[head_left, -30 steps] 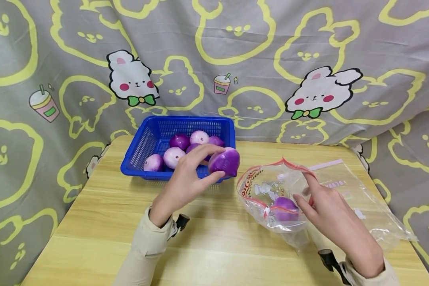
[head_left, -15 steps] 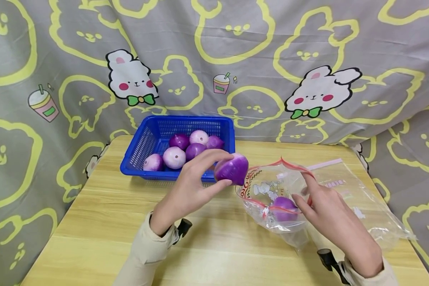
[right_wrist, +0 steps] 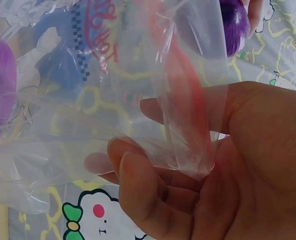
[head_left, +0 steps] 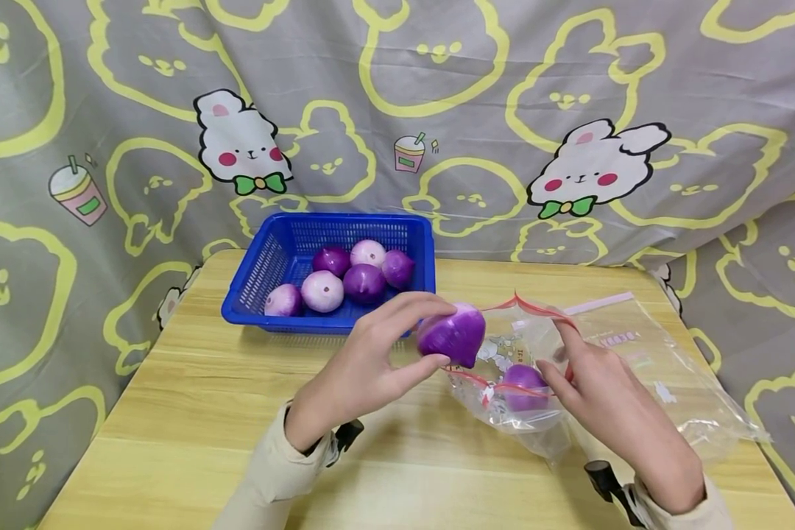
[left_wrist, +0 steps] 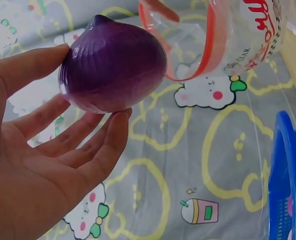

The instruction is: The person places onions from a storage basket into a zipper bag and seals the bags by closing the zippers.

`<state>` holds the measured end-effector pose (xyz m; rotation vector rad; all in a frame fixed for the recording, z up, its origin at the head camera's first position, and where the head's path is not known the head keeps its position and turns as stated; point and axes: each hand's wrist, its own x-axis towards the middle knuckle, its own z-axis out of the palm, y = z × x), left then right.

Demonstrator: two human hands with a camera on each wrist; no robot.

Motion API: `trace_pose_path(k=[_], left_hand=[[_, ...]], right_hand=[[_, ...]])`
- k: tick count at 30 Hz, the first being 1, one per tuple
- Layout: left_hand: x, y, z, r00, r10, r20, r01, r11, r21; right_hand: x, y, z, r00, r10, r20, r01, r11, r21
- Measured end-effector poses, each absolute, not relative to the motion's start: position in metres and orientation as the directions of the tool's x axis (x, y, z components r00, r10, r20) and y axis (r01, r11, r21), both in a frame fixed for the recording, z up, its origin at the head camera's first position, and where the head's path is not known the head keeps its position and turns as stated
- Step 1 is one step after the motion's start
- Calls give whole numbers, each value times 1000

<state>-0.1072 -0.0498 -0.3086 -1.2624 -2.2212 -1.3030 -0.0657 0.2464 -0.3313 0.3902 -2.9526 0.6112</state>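
My left hand (head_left: 377, 364) pinches a purple onion (head_left: 453, 335) between thumb and fingers. In the head view that onion overlaps the left part of the mouth of a clear zip bag (head_left: 503, 414) with a red closure strip. The left wrist view shows the onion (left_wrist: 113, 67) pointed end up, with the bag's red strip (left_wrist: 207, 50) behind it. My right hand (head_left: 616, 405) grips the bag's right edge, and its mouth gapes wide. In the right wrist view the bag's red strip (right_wrist: 185, 95) runs between thumb and curled fingers. Another purple onion (head_left: 525, 386) lies inside the bag.
A blue plastic basket (head_left: 291, 324) stands at the back left of the wooden table (head_left: 172, 427), holding several purple and pale onions (head_left: 364, 283). A flat clear bag (head_left: 692, 397) lies at the right, under the right forearm. A patterned grey curtain (head_left: 344, 66) hangs behind.
My left hand has carried the onion rightward and down, from the basket's front right corner to the bag's mouth. The right hand stays nearly still, gripping the bag.
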Motion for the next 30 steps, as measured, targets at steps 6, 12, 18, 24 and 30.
trace_pose_path(k=[6, 12, 18, 24, 30], left_hand=[[-106, -45, -312, -578, 568, 585, 795, 234, 559], [-106, -41, -316, -572, 578, 582, 811, 291, 507], [-108, -37, -318, -557, 576, 598, 827, 322, 461], [-106, -33, -322, -554, 590, 587, 832, 369, 414], [-106, -30, -326, -547, 579, 605, 836, 418, 356]], right_hand=[[-64, 246, -331, -960, -231, 158, -274, 886, -375], [-61, 244, -330, -953, -241, 183, -295, 880, -373], [-57, 241, -328, -940, -263, 218, -329, 870, -368], [-53, 237, -326, -936, -282, 210, -344, 862, -372], [-51, 236, -325, -937, -287, 199, -343, 858, -383]])
